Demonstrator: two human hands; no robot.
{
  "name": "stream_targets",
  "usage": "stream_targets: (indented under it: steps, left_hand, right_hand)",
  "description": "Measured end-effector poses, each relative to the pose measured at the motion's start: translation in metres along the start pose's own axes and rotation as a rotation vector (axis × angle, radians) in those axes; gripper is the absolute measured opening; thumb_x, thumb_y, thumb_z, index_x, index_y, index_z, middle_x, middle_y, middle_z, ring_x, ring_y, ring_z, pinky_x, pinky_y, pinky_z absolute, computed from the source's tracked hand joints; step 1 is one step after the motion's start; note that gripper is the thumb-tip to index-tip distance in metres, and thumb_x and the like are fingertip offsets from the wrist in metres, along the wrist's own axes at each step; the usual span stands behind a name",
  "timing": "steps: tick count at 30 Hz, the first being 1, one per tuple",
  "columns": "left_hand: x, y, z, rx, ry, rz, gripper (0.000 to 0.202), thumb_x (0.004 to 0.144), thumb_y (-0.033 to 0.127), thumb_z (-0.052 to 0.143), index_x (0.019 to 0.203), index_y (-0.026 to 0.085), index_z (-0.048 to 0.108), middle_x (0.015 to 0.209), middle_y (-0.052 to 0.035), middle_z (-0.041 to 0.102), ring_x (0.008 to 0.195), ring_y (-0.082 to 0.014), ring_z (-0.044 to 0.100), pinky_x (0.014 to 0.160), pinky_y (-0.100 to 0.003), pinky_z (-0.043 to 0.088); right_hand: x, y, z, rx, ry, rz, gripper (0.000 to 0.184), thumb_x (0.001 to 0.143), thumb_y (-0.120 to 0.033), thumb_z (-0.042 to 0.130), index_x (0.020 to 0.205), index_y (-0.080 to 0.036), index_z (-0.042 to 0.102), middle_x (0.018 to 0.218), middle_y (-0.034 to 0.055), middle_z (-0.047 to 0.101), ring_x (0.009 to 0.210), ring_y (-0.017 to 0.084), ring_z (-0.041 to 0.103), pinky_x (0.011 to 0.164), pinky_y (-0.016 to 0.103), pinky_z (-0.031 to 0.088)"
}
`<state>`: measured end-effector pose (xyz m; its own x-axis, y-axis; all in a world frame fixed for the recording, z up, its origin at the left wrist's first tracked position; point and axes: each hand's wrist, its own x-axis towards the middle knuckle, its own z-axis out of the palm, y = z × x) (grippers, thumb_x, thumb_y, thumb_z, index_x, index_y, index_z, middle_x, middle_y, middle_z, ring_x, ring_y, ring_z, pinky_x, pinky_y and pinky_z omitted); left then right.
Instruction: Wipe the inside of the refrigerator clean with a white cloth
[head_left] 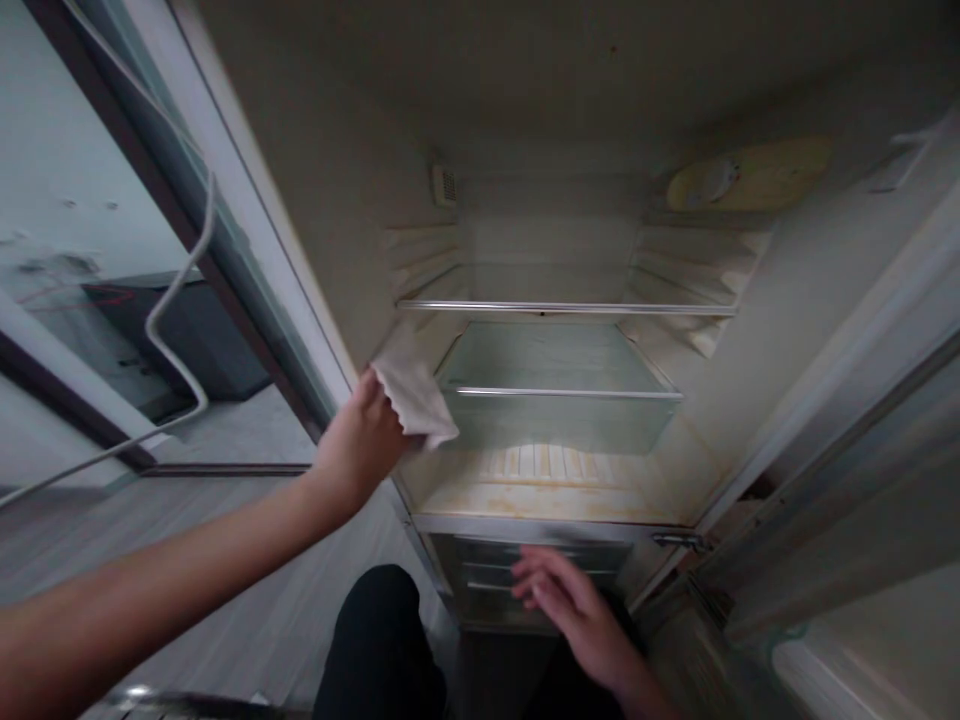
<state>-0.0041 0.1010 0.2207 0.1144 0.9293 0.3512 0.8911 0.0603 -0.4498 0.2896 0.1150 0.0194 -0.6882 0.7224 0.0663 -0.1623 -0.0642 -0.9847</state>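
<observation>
An open fridge [360, 250] fills the view, its inside bare. My left hand [364, 440] grips a white cloth [412, 390] and presses it against the fridge's left inner wall, beside the lower glass shelf [562, 393]. My right hand [574, 600] hangs lower, fingers spread and holding nothing, in front of the drawer section [487, 575] under the fridge compartment. An upper glass shelf [562, 308] sits above. The compartment floor [547, 495] looks stained yellowish.
The fridge door [862, 400] stands open at the right. A white cable [180, 290] loops down at the left in front of a glass partition. A dark cabinet [187, 335] stands behind it. My dark-clothed knee [382, 640] is at bottom centre over grey flooring.
</observation>
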Motion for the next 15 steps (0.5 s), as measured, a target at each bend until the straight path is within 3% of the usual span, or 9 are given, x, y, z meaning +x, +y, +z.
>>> stream_targets:
  steps: [2, 4, 7, 8, 11, 15]
  left_hand:
    - [0.008, -0.007, -0.027, 0.128, 0.065, -0.013, 0.043, 0.093, 0.017, 0.045, 0.126, 0.003, 0.068, 0.132, -0.0215, 0.066, 0.147, -0.0419, 0.034, 0.122, -0.061, 0.011]
    - [0.011, -0.005, -0.035, 0.228, 0.034, -0.021, 0.044, 0.094, 0.019, 0.045, 0.129, 0.004, 0.067, 0.133, -0.0209, 0.066, 0.143, -0.0426, 0.040, 0.121, -0.062, 0.010]
    - [0.009, 0.006, -0.022, 0.343, -0.134, 0.039, 0.038, 0.087, 0.014, 0.051, 0.117, 0.012, 0.075, 0.116, -0.0154, 0.075, 0.126, -0.0379, 0.059, 0.121, -0.058, 0.012]
    - [0.008, 0.009, -0.015, 0.356, -0.179, 0.061, 0.036, 0.085, 0.013, 0.052, 0.111, 0.014, 0.077, 0.110, -0.0138, 0.077, 0.121, -0.0364, 0.062, 0.120, -0.056, 0.014]
    - [0.008, 0.012, -0.004, 0.337, -0.231, 0.103, 0.031, 0.083, 0.012, 0.053, 0.097, 0.016, 0.080, 0.099, -0.0139, 0.079, 0.113, -0.0343, 0.066, 0.116, -0.053, 0.021]
    - [0.015, 0.015, -0.005, 0.225, -0.187, 0.134, 0.033, 0.092, 0.021, 0.049, 0.090, 0.013, 0.080, 0.097, -0.0189, 0.078, 0.108, -0.0349, 0.066, 0.108, -0.051, 0.030]
  right_hand:
    - [0.042, -0.034, -0.001, 0.158, 0.196, -0.067, 0.051, 0.086, -0.043, 0.070, 0.132, -0.028, 0.055, 0.128, 0.0085, 0.063, 0.110, 0.023, 0.067, 0.087, 0.038, 0.057]
    - [0.086, -0.062, -0.003, 0.396, 0.336, -0.052, 0.055, 0.077, -0.033, 0.077, 0.126, -0.026, 0.054, 0.124, 0.0063, 0.063, 0.109, 0.023, 0.068, 0.087, 0.039, 0.058]
    - [0.142, -0.085, -0.006, 0.773, 0.476, 0.084, 0.014, 0.081, -0.026, 0.064, 0.090, -0.019, 0.055, 0.095, 0.0051, 0.066, 0.091, 0.020, 0.070, 0.081, 0.035, 0.060]
    - [0.155, -0.089, -0.006, 0.851, 0.527, 0.130, 0.011, 0.083, -0.026, 0.060, 0.082, -0.019, 0.051, 0.087, 0.0044, 0.064, 0.086, 0.018, 0.069, 0.078, 0.033, 0.060]
    - [0.174, -0.092, -0.001, 0.928, 0.674, 0.156, 0.014, 0.085, -0.026, 0.058, 0.076, -0.021, 0.048, 0.076, 0.0003, 0.058, 0.075, 0.013, 0.064, 0.073, 0.028, 0.060]
    - [0.171, -0.081, 0.007, 0.911, 0.746, 0.063, 0.011, 0.083, -0.029, 0.061, 0.084, -0.021, 0.053, 0.077, -0.0019, 0.058, 0.075, 0.011, 0.061, 0.071, 0.024, 0.057]
